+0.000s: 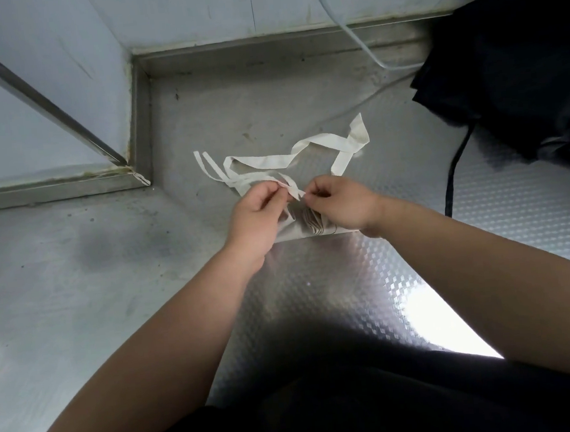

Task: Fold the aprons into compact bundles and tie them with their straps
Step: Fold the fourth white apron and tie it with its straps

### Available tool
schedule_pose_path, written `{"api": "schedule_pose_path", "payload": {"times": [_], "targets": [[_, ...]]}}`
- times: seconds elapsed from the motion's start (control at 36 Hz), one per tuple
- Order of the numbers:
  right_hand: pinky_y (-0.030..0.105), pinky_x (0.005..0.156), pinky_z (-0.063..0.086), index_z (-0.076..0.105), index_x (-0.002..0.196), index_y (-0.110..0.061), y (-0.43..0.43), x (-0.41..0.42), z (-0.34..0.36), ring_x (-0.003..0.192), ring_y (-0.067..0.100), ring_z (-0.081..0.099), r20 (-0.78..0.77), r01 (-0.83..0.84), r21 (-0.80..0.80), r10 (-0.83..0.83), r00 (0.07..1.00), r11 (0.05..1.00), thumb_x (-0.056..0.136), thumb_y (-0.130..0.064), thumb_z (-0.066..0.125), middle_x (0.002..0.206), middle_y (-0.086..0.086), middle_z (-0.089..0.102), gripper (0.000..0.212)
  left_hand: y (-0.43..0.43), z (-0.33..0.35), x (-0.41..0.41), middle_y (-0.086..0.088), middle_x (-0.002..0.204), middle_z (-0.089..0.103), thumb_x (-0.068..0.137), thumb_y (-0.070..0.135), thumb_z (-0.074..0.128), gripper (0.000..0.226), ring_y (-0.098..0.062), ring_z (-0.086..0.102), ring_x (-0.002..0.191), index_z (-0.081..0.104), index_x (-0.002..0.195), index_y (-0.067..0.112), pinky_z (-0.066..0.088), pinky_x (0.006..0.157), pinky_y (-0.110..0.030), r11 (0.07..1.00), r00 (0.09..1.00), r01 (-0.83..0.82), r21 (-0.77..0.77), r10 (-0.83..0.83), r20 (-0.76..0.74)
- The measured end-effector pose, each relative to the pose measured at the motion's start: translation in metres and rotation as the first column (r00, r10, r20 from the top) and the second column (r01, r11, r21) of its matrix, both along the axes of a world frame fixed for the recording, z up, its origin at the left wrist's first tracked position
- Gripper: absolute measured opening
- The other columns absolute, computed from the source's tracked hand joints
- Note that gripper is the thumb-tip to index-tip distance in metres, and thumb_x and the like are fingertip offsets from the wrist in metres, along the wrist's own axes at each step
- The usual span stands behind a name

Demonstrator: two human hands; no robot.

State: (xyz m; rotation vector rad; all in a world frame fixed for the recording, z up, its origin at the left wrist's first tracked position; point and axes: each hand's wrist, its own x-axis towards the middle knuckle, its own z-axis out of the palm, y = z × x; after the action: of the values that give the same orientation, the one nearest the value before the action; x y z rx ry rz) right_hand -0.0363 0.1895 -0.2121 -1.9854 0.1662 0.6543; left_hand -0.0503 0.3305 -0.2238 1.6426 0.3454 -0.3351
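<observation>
Surface: a steel counter with a raised lip along its far edge and a notched inner corner at far left.
Task's thing: the cream apron lay folded small near the middle of the counter, mostly hidden under both hands.
Left hand: thumb and forefinger pinched the narrow strap just above the bundle, and the other fingers were curled in.
Right hand: fingertips were pressed together on the same narrow strap, very close to the left hand's pinch, with the rest of the fingers curled.
Loose parts: two thin strap ends trailed toward the far left, and the wide strap looped untidily toward the far edge.
Nearby: a heap of black cloth sat at the far right corner with a black strap trailing from it. A white cable hung down across the far edge.
Step, as judged: the tie seemed to be in the making and was not yet pulled tight.
Risk 1: with neither hand pressing the bundle down, a pull on the strap could lift it and let the folds spring open.
Risk 2: the wide strap lay outside the bundle, so a knot closed now might leave it dangling.
Risk 3: the pinches were close together on thin tape, and a slip would loosen the half-made knot.
</observation>
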Motion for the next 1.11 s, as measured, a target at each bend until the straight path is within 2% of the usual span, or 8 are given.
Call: {"api": "schedule_pose_path", "payload": {"times": [0.14, 0.25, 0.44, 0.56, 0.69, 0.78, 0.97, 1.11], "targets": [[0.023, 0.062, 0.034, 0.049, 0.071, -0.017, -0.003, -0.002, 0.0, 0.066, 0.01, 0.04, -0.068, 0.129, 0.098, -0.123, 0.99, 0.987, 0.097, -0.014, 0.047, 0.069, -0.002, 0.046, 0.026, -0.01, 0.007, -0.002, 0.015, 0.075, 0.06, 0.096, 0.017, 0.05, 0.022, 0.001, 0.052, 0.075, 0.06, 0.08, 0.028, 0.041, 0.083, -0.021, 0.991, 0.997, 0.038, -0.126, -0.046, -0.062], [0.024, 0.064, 0.035, 0.048, 0.069, -0.018, -0.002, -0.005, 0.001, 0.063, 0.009, 0.041, -0.101, 0.191, 0.189, -0.174, 0.98, 0.963, 0.097, -0.014, 0.049, 0.066, -0.002, 0.046, 0.027, -0.007, 0.001, -0.007, 0.021, 0.052, 0.05, 0.094, 0.019, 0.055, 0.023, 0.004, 0.041, 0.051, 0.054, 0.072, 0.025, 0.036, 0.057, -0.015, 0.977, 0.982, 0.143, 0.156, -0.16, 0.105], [0.033, 0.069, 0.039, 0.052, 0.075, -0.02, -0.002, -0.013, 0.0, 0.074, 0.02, 0.043, -0.06, 0.225, 0.269, -0.217, 0.974, 0.937, 0.098, -0.017, 0.049, 0.072, 0.003, 0.048, 0.023, -0.002, 0.002, -0.004, 0.013, 0.063, 0.062, 0.097, 0.019, 0.047, 0.024, -0.005, 0.053, 0.065, 0.05, 0.075, 0.026, 0.044, 0.074, -0.027, 0.923, 0.962, 0.243, 0.3, -0.268, 0.047], [0.03, 0.075, 0.044, 0.059, 0.08, -0.016, -0.002, -0.018, 0.003, 0.078, 0.017, 0.051, 0.028, 0.087, 0.254, -0.097, 0.995, 0.963, 0.096, -0.013, 0.053, 0.081, 0.007, 0.058, 0.017, -0.003, 0.004, 0.0, 0.006, 0.061, 0.057, 0.091, 0.013, 0.054, 0.027, -0.013, 0.053, 0.066, 0.056, 0.068, 0.027, 0.041, 0.067, -0.026, 0.917, 0.964, 0.251, 0.31, -0.267, 0.009], [0.029, 0.075, 0.044, 0.063, 0.077, -0.016, -0.001, -0.014, 0.004, 0.078, 0.017, 0.053, 0.024, 0.078, 0.194, -0.085, 0.996, 0.978, 0.094, -0.014, 0.056, 0.083, 0.009, 0.063, 0.019, -0.003, 0.004, -0.003, 0.005, 0.059, 0.054, 0.085, 0.011, 0.057, 0.026, -0.009, 0.047, 0.064, 0.061, 0.06, 0.016, 0.037, 0.066, -0.026, 0.946, 0.971, 0.236, 0.223, -0.238, -0.022], [0.024, 0.072, 0.045, 0.067, 0.081, -0.012, -0.001, -0.013, 0.006, 0.077, 0.014, 0.054, -0.004, 0.111, 0.17, -0.112, 0.994, 0.979, 0.091, -0.015, 0.06, 0.083, 0.006, 0.065, 0.013, 0.0, 0.01, -0.003, -0.006, 0.078, 0.057, 0.085, 0.014, 0.062, 0.014, -0.01, 0.049, 0.076, 0.067, 0.077, 0.003, 0.039, 0.075, -0.026, 0.972, 0.971, 0.235, 0.026, -0.234, -0.052], [0.028, 0.068, 0.043, 0.053, 0.073, -0.019, -0.002, -0.013, 0.001, 0.069, 0.014, 0.05, -0.083, 0.226, 0.212, -0.213, 0.974, 0.951, 0.087, -0.016, 0.062, 0.07, -0.001, 0.054, 0.017, 0.002, 0.007, 0.001, 0.008, 0.078, 0.063, 0.094, 0.02, 0.056, 0.016, -0.002, 0.055, 0.08, 0.069, 0.084, 0.022, 0.049, 0.07, -0.016, 0.99, 0.99, 0.118, -0.074, -0.124, -0.072], [0.031, 0.072, 0.041, 0.057, 0.078, 0.0, -0.004, -0.002, 0.006, 0.074, 0.019, 0.048, -0.111, 0.152, 0.102, -0.14, 0.984, 0.983, 0.089, -0.012, 0.044, 0.074, 0.009, 0.051, 0.021, 0.008, 0.008, -0.002, 0.015, 0.076, 0.063, 0.097, 0.014, 0.049, 0.021, 0.008, 0.056, 0.076, 0.065, 0.086, 0.022, 0.048, 0.075, -0.014, 0.967, 0.972, 0.23, -0.105, -0.234, -0.026]]}}
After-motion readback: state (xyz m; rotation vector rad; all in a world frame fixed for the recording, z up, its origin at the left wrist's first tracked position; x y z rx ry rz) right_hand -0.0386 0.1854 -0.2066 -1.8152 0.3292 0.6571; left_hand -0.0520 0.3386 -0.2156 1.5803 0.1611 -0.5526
